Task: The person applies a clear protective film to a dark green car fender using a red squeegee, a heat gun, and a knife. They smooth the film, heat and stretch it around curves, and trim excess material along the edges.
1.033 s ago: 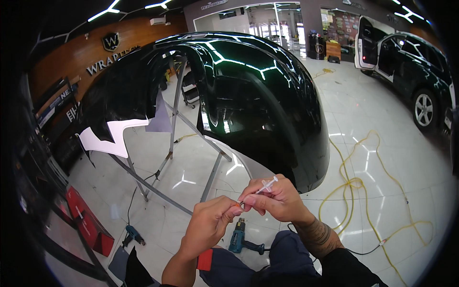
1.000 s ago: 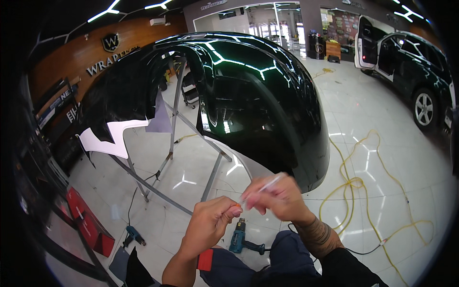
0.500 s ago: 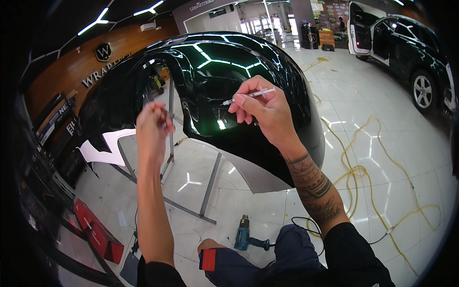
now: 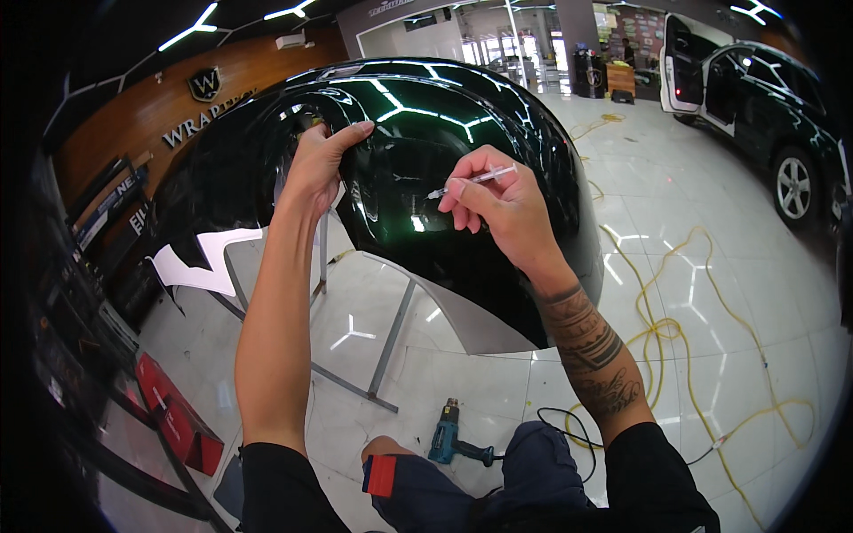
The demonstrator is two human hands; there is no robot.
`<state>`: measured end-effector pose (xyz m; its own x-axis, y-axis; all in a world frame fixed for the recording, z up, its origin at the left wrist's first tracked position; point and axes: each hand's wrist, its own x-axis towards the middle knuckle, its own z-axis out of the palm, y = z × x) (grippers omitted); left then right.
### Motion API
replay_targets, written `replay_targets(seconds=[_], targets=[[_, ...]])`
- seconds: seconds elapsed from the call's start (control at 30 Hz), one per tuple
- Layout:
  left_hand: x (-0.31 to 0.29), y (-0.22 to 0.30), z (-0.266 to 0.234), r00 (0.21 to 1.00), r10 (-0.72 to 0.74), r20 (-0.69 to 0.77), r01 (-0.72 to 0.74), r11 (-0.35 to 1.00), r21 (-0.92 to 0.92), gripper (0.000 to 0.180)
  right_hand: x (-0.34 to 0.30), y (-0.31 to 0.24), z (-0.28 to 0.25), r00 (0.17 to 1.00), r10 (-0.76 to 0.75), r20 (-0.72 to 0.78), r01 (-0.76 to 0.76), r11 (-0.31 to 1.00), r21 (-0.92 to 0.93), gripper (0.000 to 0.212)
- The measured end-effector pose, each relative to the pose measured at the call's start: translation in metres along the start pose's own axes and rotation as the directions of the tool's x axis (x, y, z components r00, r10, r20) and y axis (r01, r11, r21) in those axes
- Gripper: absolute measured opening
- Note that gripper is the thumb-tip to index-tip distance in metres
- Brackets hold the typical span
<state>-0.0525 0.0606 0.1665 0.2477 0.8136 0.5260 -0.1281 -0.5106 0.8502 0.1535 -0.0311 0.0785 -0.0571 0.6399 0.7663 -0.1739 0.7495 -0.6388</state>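
Observation:
A dark green, glossy car bumper (image 4: 400, 160) with shiny film-like skin fills the middle. My right hand (image 4: 500, 209) pinches a slim clear syringe (image 4: 484, 178) between thumb and fingers, its tip pointing left, close to the bumper's face. Whether the tip touches the surface I cannot tell. At the bumper's round opening, my left hand (image 4: 317, 169) grips the edge: the thumb lies along the front, and the fingers go behind, mostly hidden.
Grey metal stand legs (image 4: 391, 342) hold the bumper up. On the tiled floor lie a teal heat gun (image 4: 451, 435) and a tangled yellow cord (image 4: 662, 329). A red box (image 4: 178, 417) sits at left. A dark car (image 4: 782, 115) with an open door stands right.
My left hand has moved up and right from in front of the opening and taken hold of its edge. The right hand with the syringe has stayed nearly in place.

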Motion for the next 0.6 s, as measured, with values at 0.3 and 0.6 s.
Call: replay_targets(seconds=[0.3,0.6], targets=[[-0.004,0.0,-0.004,0.998,-0.03,0.061,0.031,1.0,-0.005,0.045,0.02,0.011,0.009,0.983,-0.185,-0.014,0.181,0.973,-0.146,0.009],[0.001,-0.005,-0.01,0.989,-0.032,0.144,0.039,0.998,-0.044,0.046,0.041,0.027,0.038,0.828,-0.547,0.119,0.492,0.61,-0.621,0.009]])
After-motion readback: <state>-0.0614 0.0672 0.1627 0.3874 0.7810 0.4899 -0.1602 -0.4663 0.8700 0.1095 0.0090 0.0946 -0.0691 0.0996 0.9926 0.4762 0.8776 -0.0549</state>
